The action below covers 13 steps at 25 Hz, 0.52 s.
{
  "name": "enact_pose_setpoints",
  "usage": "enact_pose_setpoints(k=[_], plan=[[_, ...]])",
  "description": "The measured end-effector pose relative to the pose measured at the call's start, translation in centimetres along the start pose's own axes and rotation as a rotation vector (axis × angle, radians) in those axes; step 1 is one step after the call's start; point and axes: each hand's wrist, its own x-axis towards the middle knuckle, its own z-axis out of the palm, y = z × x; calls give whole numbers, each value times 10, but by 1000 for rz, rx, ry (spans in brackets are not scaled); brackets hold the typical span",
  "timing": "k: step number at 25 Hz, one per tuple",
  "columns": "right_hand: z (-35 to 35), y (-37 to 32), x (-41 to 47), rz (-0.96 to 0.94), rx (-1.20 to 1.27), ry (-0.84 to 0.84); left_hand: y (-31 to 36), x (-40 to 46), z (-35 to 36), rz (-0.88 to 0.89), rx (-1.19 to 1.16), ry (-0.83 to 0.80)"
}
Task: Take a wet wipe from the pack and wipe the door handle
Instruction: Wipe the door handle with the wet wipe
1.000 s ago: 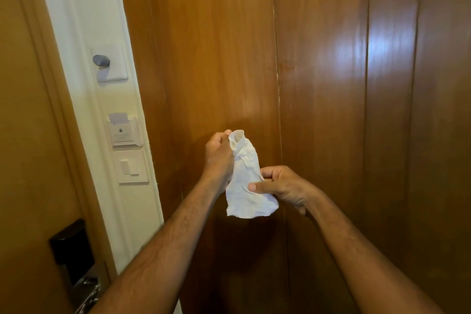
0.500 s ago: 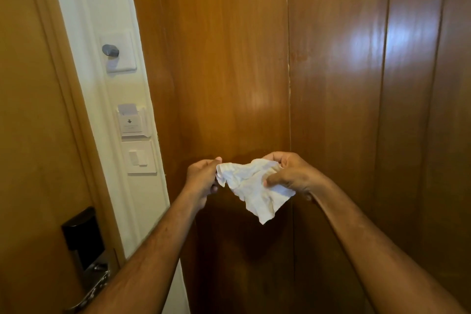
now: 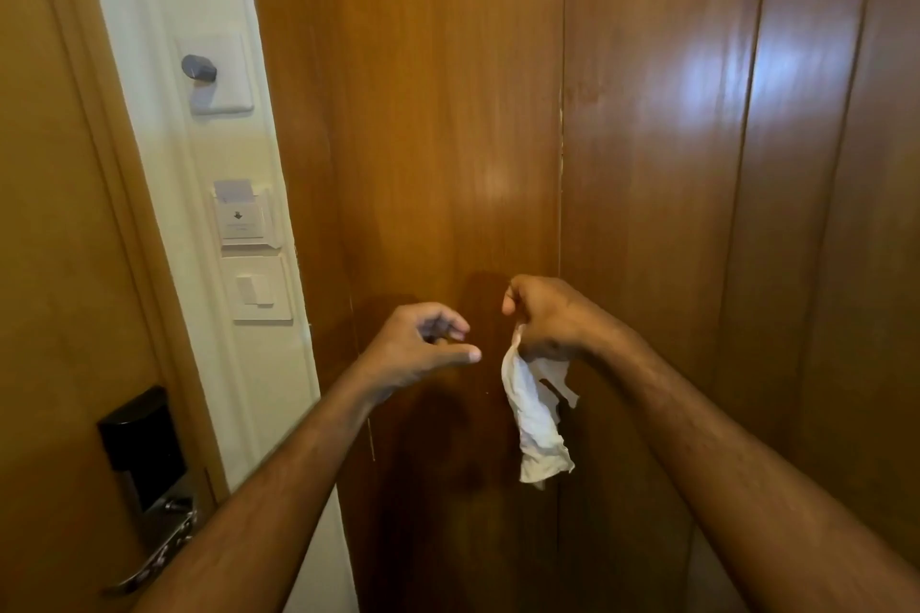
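A crumpled white wet wipe (image 3: 535,418) hangs down from my right hand (image 3: 552,319), which is shut on its top end in front of the wooden panels. My left hand (image 3: 423,346) is just to the left of it, fingers apart and holding nothing. The metal door handle (image 3: 159,555) sticks out at the lower left of the door, below a black electronic lock (image 3: 142,443); my left forearm crosses just to the right of it. No wipe pack is in view.
The brown door (image 3: 55,264) fills the left edge. A white wall strip (image 3: 209,154) beside it carries a grey knob plate (image 3: 199,67), a key-card holder (image 3: 241,214) and a light switch (image 3: 256,289). Glossy wooden panels (image 3: 697,164) cover the middle and right.
My left hand has let go of the wipe and opened. The wipe, stretched between both hands before, now dangles from my right hand alone. The view shifted slightly right and down.
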Motion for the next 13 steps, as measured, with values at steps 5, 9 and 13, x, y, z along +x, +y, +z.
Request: enact_pose_setpoints(k=[5, 9, 13], plan=[[-2, -23, 4, 55, -275, 74, 11, -2, 36, 134, 172, -84], [-13, -32, 13, 126, -433, -49, 3, -4, 51, 163, 324, -47], [-43, -12, 20, 104, -116, -471, -16, -9, 32, 81, 380, -59]])
